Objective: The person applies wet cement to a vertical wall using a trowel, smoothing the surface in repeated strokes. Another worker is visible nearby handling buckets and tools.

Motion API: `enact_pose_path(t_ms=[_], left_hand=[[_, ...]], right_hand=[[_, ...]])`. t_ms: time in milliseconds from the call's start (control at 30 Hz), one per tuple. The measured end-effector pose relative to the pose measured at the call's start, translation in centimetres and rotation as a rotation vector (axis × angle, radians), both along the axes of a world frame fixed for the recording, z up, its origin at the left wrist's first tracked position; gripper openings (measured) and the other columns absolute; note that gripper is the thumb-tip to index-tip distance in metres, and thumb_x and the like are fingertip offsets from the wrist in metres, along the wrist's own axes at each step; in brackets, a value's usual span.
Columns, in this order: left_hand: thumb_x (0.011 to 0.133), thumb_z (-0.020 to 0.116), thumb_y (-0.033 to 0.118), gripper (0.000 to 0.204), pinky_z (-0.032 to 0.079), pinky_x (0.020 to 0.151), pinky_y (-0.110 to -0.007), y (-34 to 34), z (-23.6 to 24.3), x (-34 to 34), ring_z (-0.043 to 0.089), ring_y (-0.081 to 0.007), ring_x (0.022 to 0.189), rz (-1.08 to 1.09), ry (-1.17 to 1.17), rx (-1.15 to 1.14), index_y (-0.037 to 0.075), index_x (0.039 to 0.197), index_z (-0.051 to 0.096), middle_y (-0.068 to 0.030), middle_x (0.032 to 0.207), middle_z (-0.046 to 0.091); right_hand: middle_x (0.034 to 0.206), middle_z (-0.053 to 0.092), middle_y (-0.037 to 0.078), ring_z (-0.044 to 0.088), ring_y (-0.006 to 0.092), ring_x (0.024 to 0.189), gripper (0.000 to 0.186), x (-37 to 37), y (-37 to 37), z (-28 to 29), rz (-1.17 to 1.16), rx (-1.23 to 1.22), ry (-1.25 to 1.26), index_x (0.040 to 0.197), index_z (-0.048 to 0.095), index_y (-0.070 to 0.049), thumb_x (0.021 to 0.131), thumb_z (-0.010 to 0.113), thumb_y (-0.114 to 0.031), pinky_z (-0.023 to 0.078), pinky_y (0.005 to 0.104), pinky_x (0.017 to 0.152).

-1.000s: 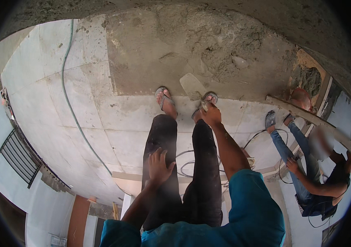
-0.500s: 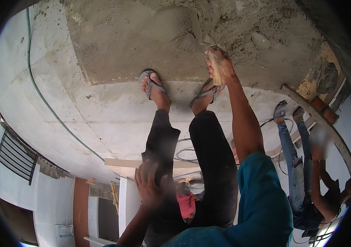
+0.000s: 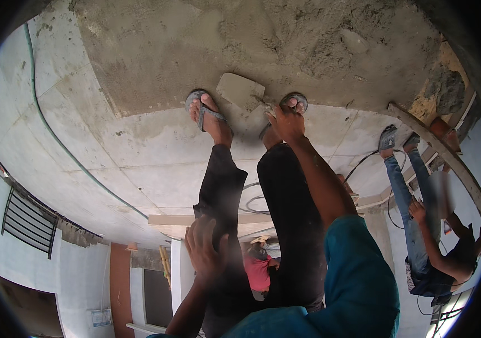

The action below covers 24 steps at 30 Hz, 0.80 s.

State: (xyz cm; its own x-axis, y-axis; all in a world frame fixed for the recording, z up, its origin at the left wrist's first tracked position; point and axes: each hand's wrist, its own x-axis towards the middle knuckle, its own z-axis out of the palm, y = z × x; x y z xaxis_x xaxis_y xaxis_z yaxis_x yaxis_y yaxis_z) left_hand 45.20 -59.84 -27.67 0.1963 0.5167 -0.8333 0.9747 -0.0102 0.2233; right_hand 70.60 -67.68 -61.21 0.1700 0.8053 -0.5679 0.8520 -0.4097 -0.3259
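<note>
Right hand [image 3: 289, 124]: bare, its grip closed around the handle end of the trowel, near the right foot; the handle is mostly hidden by the fingers.

Grey flat-bladed trowel [image 3: 240, 91], broad blade with a rounded far-left end: located between the two feet, left of the right hand, over the near edge of the mortar. Whether the blade presses down or sits just above, cannot tell.

Wet grey mortar patch [image 3: 156, 67]: spread across the far area, smoother at left, rough and lumpy at far right.

Left hand [image 3: 205, 248]: bare, its grip apart and holding nothing, fingers spread, resting on the left leg of the black cloth trousers [image 3: 288, 197].

Grey strapped sandals [image 3: 213, 114], one pair: worn, at the mortar's near edge.

Teal cloth sleeve [image 3: 358, 253]: on the right arm.

Pale floor of large slabs [image 3: 156, 138]: near side of the mortar, extending left.

Thin green hose [image 3: 46, 118]: along the floor at left.

Thin black cable [image 3: 361, 162]: on the floor, right of the right leg.

Co-worker in dark top and blue jeans [image 3: 460, 248]: at right, beside a long brownish-grey plank [image 3: 460, 160], bowed in this view.

Black barred metal grille [image 3: 29, 219]: at near left, against a pale wall.
</note>
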Motion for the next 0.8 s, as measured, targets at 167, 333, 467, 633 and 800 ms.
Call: enact_pose_path(t_ms=[167,333,467,633,800], left_hand=[[0.083,0.07,0.018,0.049,0.034,0.105,-0.052,0.1,-0.3,0.0,0.044,-0.0393,0.128,-0.04,-0.015,0.012,0.008,0.129,0.053,-0.016,0.136,0.05],[0.085,0.069,0.019,0.048,0.034,0.105,-0.052,-0.4,-0.3,0.1,0.044,-0.0395,0.127,-0.01,-0.04,0.023,0.007,0.128,0.053,-0.0168,0.135,0.05],[0.086,0.068,0.019,0.047,0.034,0.105,-0.052,-0.7,-0.1,0.8,0.044,-0.0397,0.126,-0.038,-0.027,0.016,0.007,0.128,0.053,-0.0174,0.135,0.05],[0.086,0.068,0.019,0.046,0.035,0.105,-0.052,-0.6,-0.3,0.4,0.045,-0.0387,0.126,-0.068,-0.041,0.012,0.007,0.128,0.053,-0.016,0.135,0.051],[0.086,0.068,0.018,0.045,0.034,0.105,-0.052,-1.3,-0.3,0.2,0.045,-0.038,0.126,-0.058,-0.024,0.017,0.008,0.127,0.054,-0.0146,0.134,0.051]], right_hand=[[0.09,0.07,0.013,0.071,0.0309,0.078,0.036,5.0,5.4,-3.2,-0.473,-0.114,0.194,0.115,0.06,-0.01,0.092,0.061,-0.038,0.054,0.0456,0.064],[0.082,0.069,0.019,0.069,0.0385,0.075,0.021,9.6,6.3,4.9,-1.009,-0.47,0.679,0.106,0.062,-0.007,0.09,0.064,-0.021,0.056,0.0453,0.062],[0.09,0.069,0.019,0.069,0.0391,0.079,0.031,7.6,6.3,7.2,-0.353,-0.006,-0.077,0.112,0.059,-0.007,0.091,0.062,-0.03,0.056,0.0465,0.066],[0.101,0.068,0.014,0.069,0.0362,0.086,0.04,5.9,2.7,4.6,-0.265,-0.207,-0.189,0.118,0.058,-0.009,0.093,0.057,-0.04,0.056,0.0474,0.07],[0.104,0.066,0.012,0.067,0.0326,0.092,0.038,3.4,-6.3,4.9,-0.267,-0.206,-0.236,0.117,0.059,-0.011,0.092,0.058,-0.041,0.056,0.0479,0.071]])
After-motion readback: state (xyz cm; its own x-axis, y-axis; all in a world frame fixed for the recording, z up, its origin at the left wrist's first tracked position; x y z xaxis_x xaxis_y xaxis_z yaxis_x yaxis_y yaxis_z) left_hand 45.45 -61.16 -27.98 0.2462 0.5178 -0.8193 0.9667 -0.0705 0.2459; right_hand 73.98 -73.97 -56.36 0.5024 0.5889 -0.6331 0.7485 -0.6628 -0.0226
